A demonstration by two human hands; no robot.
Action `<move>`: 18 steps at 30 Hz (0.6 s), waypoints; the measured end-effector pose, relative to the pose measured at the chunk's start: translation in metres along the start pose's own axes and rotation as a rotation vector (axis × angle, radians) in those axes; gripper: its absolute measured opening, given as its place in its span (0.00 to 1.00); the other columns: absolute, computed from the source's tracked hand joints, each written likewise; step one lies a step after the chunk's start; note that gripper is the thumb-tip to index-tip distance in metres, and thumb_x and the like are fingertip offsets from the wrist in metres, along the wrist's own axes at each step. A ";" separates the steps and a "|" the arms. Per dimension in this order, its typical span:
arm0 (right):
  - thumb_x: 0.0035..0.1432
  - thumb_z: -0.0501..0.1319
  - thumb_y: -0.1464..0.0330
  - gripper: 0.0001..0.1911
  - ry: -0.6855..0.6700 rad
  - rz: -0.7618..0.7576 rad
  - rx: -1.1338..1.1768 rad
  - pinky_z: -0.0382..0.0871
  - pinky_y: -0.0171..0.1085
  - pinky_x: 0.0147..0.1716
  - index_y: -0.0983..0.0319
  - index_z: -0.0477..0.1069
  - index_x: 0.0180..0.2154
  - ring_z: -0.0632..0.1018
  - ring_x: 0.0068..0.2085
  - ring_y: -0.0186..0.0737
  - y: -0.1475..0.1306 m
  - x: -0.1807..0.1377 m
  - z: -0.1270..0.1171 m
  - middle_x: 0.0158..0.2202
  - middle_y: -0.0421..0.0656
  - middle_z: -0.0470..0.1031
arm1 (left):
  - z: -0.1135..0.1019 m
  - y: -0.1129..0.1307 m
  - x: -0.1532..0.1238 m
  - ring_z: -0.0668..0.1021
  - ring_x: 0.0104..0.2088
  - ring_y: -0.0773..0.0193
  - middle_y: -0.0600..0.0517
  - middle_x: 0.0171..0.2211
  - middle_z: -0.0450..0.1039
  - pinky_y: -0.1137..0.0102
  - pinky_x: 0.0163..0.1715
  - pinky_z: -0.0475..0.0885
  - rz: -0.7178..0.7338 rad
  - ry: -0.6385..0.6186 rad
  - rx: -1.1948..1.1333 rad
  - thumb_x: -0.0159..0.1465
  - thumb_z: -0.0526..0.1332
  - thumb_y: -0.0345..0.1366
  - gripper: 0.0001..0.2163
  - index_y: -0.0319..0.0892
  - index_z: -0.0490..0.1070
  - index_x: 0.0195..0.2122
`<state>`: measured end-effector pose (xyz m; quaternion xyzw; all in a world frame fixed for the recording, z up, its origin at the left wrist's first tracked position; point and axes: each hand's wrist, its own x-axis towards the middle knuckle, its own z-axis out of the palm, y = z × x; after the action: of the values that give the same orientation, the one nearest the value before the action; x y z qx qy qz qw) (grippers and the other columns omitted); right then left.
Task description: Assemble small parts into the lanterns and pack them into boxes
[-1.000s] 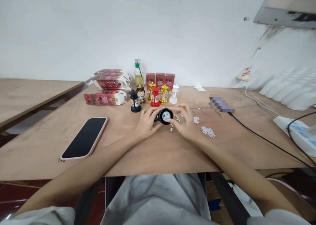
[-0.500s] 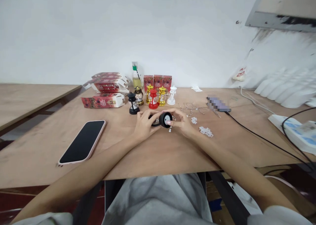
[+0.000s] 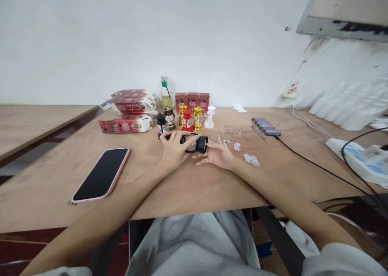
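Observation:
My left hand [image 3: 175, 150] is closed around a small black lantern [image 3: 201, 144] with a clear middle, held sideways with its round base facing right. At that base, the thumb and forefinger tips of my right hand [image 3: 221, 154] come together, and whatever they pinch is too small to make out. The lower fingers of this hand stretch out below the lantern. Just behind my left hand stands another black lantern [image 3: 161, 122]. A red lantern [image 3: 187, 120], two gold lanterns [image 3: 198, 117], a dark bronze lantern [image 3: 169, 117] and a white lantern [image 3: 209, 116] stand farther back.
Bent wire handles [image 3: 232, 133] and white cut pieces [image 3: 251, 159] lie to the right. A phone [image 3: 101, 175] rests at left. Red boxes [image 3: 125, 123] and a bottle [image 3: 166, 96] stand behind. A cabled device [image 3: 266, 127] and power strip [image 3: 360, 159] are at right.
The lantern has turned so its base now faces right instead of towards me. My right hand has shifted from around the base to its end, with the lower fingers spread out.

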<state>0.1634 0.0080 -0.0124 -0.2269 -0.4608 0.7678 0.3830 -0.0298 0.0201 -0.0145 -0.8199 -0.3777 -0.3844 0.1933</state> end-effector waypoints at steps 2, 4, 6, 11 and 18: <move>0.50 0.57 0.67 0.14 0.013 -0.002 -0.007 0.75 0.49 0.40 0.59 0.63 0.42 0.80 0.38 0.45 0.000 0.000 0.000 0.40 0.46 0.78 | 0.000 0.000 0.000 0.71 0.47 0.50 0.45 0.46 0.71 0.53 0.47 0.52 0.006 -0.025 -0.001 0.59 0.63 0.40 0.20 0.54 0.68 0.54; 0.49 0.57 0.69 0.16 0.023 -0.001 -0.009 0.75 0.47 0.39 0.59 0.63 0.42 0.81 0.36 0.44 0.000 0.000 0.000 0.38 0.44 0.78 | 0.000 -0.001 0.000 0.71 0.47 0.51 0.44 0.47 0.71 0.54 0.46 0.52 0.010 -0.046 -0.003 0.59 0.63 0.38 0.20 0.54 0.69 0.53; 0.48 0.57 0.70 0.16 0.032 -0.003 -0.007 0.75 0.44 0.39 0.60 0.63 0.42 0.81 0.34 0.43 0.002 0.001 -0.001 0.35 0.44 0.78 | -0.001 0.000 0.000 0.71 0.47 0.51 0.44 0.47 0.71 0.54 0.45 0.52 0.018 -0.061 -0.004 0.59 0.63 0.37 0.19 0.53 0.69 0.53; 0.45 0.57 0.72 0.15 0.076 -0.035 -0.005 0.75 0.38 0.34 0.61 0.63 0.38 0.79 0.29 0.38 0.004 0.004 -0.004 0.31 0.42 0.77 | 0.000 0.003 0.000 0.71 0.46 0.52 0.45 0.46 0.71 0.55 0.45 0.52 0.003 -0.079 0.006 0.59 0.63 0.37 0.19 0.53 0.69 0.52; 0.40 0.59 0.75 0.14 0.145 -0.076 0.001 0.67 0.28 0.22 0.61 0.65 0.35 0.74 0.23 0.31 0.002 0.005 -0.003 0.25 0.37 0.73 | 0.002 0.003 -0.001 0.72 0.45 0.55 0.48 0.45 0.71 0.58 0.45 0.53 -0.044 -0.113 -0.037 0.60 0.62 0.38 0.19 0.52 0.68 0.53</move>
<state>0.1619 0.0130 -0.0161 -0.2638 -0.4397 0.7345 0.4445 -0.0266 0.0187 -0.0164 -0.8353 -0.3988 -0.3483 0.1480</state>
